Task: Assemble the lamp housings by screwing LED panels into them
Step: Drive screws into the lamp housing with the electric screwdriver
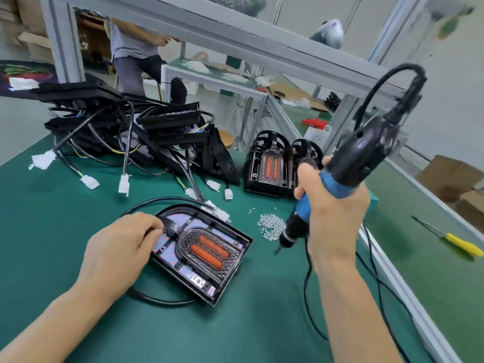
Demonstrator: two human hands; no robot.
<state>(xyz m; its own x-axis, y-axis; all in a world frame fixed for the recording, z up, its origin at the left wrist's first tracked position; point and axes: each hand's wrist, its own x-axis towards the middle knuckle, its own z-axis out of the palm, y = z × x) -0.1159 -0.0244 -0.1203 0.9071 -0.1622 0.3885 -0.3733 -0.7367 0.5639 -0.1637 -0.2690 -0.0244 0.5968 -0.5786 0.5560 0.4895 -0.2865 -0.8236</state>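
Both hands busy: left hand [123, 247] pins lamp housing [201, 254] steady, right hand [337, 205] grips electric screwdriver [348, 163], bit off the panel

- The left hand [119, 254] covered the near-left corner of the lamp housing [201, 254], so the fingertips' contact there could not be seen.
- The right hand [334, 205] hid the middle of the electric screwdriver [348, 166]; its bit tip was too small and blurred to tell whether a screw sat on it.
- The screws [271, 226] in the loose pile were too small to count.
- The stacked housings [131, 127] overlapped, tangled in cables, so their number was unclear.
- The finished housings [269, 163] were partly hidden behind the right hand.
- The other person [136, 56] was cut off above by the frame beam [235, 35].
- The objects on the shelf overhead were blurred.
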